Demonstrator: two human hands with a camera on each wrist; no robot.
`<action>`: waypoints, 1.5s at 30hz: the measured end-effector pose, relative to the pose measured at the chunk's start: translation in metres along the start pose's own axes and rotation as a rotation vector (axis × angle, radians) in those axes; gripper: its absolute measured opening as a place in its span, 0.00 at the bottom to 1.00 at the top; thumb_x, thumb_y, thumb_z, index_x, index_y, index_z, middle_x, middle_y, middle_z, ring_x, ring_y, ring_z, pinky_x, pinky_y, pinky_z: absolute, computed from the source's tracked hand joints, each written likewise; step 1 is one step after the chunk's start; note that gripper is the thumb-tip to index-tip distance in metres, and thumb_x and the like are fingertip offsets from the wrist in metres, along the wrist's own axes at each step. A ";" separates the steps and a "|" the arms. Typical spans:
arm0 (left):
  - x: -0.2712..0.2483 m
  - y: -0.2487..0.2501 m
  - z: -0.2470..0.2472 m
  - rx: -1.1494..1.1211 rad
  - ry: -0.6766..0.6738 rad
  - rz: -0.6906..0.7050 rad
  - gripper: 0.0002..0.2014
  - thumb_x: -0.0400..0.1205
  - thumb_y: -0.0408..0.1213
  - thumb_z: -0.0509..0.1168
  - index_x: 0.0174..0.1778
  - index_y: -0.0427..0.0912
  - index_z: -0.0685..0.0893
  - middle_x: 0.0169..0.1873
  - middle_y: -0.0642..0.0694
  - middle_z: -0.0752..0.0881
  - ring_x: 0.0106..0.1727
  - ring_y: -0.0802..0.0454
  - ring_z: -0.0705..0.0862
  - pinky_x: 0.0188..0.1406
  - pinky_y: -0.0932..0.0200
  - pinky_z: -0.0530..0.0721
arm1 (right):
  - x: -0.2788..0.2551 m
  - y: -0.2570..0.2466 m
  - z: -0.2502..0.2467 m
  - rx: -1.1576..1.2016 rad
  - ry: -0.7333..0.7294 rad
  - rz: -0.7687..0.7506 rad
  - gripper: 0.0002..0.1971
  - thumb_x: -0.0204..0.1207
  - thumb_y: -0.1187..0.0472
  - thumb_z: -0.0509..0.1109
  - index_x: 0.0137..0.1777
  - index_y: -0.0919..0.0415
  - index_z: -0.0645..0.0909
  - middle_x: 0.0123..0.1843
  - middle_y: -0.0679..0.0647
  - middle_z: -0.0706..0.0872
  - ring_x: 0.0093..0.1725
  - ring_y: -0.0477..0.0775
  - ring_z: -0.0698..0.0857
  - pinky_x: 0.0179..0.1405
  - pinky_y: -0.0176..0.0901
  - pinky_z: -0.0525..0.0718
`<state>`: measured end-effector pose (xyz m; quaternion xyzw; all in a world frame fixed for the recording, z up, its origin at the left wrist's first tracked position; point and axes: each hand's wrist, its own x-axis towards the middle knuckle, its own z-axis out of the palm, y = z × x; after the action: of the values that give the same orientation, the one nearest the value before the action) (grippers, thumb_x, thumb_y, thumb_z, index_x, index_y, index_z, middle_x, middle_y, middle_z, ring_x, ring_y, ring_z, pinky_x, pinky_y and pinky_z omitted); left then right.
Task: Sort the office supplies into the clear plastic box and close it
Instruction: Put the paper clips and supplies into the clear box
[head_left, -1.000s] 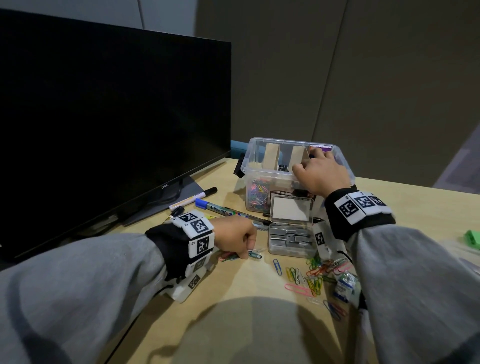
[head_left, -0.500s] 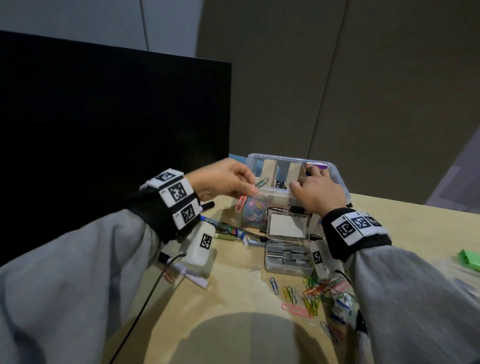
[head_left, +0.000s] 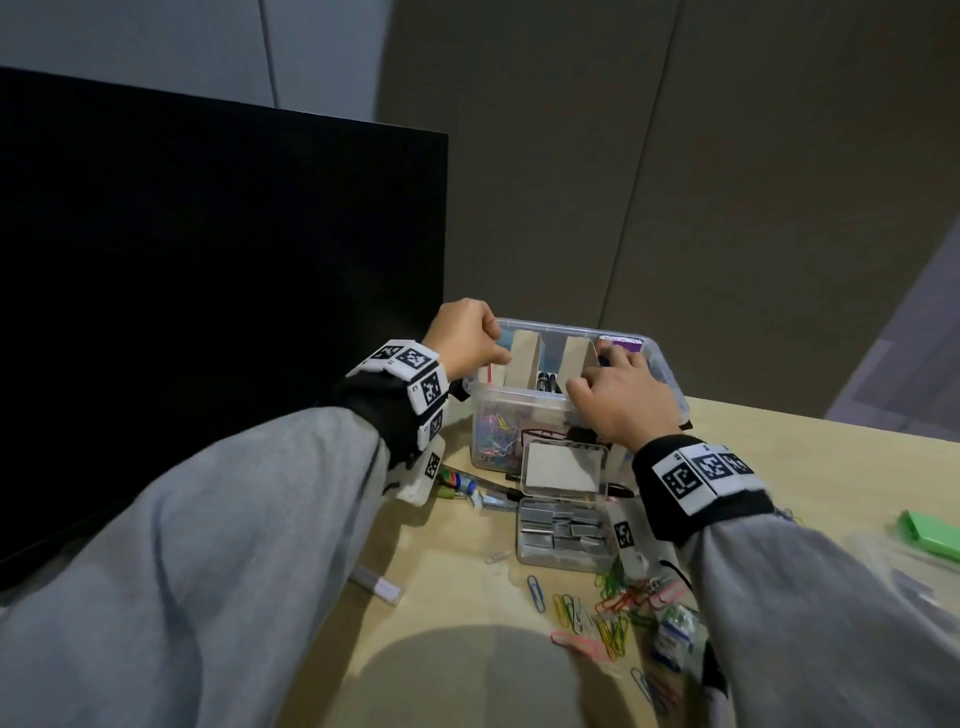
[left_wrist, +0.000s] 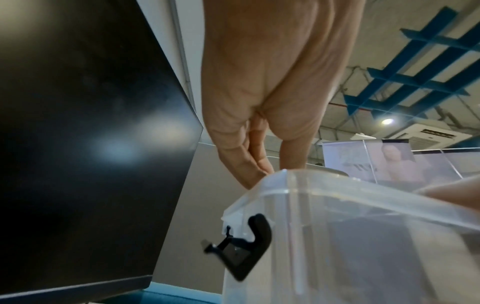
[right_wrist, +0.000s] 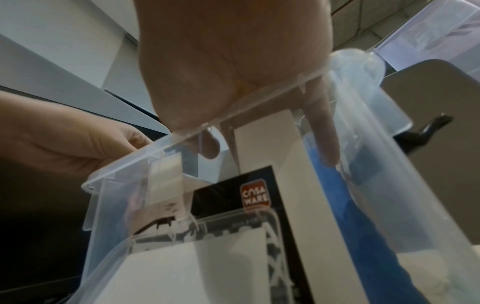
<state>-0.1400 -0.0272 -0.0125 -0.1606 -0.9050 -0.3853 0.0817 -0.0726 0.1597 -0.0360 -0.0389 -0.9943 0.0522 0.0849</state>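
The clear plastic box (head_left: 524, 415) stands open toward the far edge of the tabletop (head_left: 457, 582), cardboard dividers (head_left: 524, 356) splitting it into compartments; coloured clips already lie in its left compartment. The left hand (head_left: 467, 338) hovers over that left end, fingers curled and pinched together at the rim; a pink clip seems to hang below them, though the wrist view does not show what the grip has. The right hand (head_left: 618, 400) rests on the near rim, fingers reaching down inside by the right divider, apparently steadying the box; whether it has hold of anything I cannot tell.

To do this step well, I judge the left hand should let go only once its fingertips are below the rim and clear of the divider, so the clip lands with the others. The right hand should hold the box firm.

Much remains: loose paper clips (head_left: 597, 618) near the front edge, the open staples case (head_left: 563, 530) just before the box, markers (head_left: 457, 483) at its left.
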 end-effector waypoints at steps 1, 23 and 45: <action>-0.003 -0.002 0.000 -0.002 0.019 0.030 0.14 0.73 0.36 0.79 0.49 0.38 0.84 0.44 0.46 0.86 0.44 0.54 0.86 0.46 0.59 0.86 | 0.000 0.000 0.000 -0.001 -0.001 0.001 0.25 0.83 0.46 0.48 0.65 0.53 0.84 0.80 0.54 0.65 0.75 0.57 0.64 0.67 0.60 0.74; -0.076 -0.070 -0.005 0.771 -0.670 0.055 0.11 0.74 0.35 0.74 0.52 0.46 0.86 0.43 0.51 0.83 0.45 0.52 0.82 0.37 0.61 0.77 | -0.001 0.000 0.002 -0.019 0.012 0.002 0.26 0.83 0.46 0.47 0.65 0.53 0.84 0.80 0.54 0.65 0.76 0.58 0.64 0.70 0.63 0.72; -0.073 -0.029 -0.031 -0.278 -0.469 0.050 0.08 0.81 0.28 0.68 0.54 0.40 0.80 0.44 0.44 0.83 0.37 0.59 0.85 0.39 0.65 0.87 | -0.003 0.003 -0.002 0.199 0.174 -0.046 0.16 0.82 0.51 0.58 0.59 0.53 0.85 0.71 0.54 0.75 0.71 0.56 0.69 0.67 0.59 0.74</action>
<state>-0.0818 -0.0853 -0.0306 -0.2774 -0.8334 -0.4559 -0.1437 -0.0695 0.1624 -0.0347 -0.0119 -0.9736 0.1452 0.1757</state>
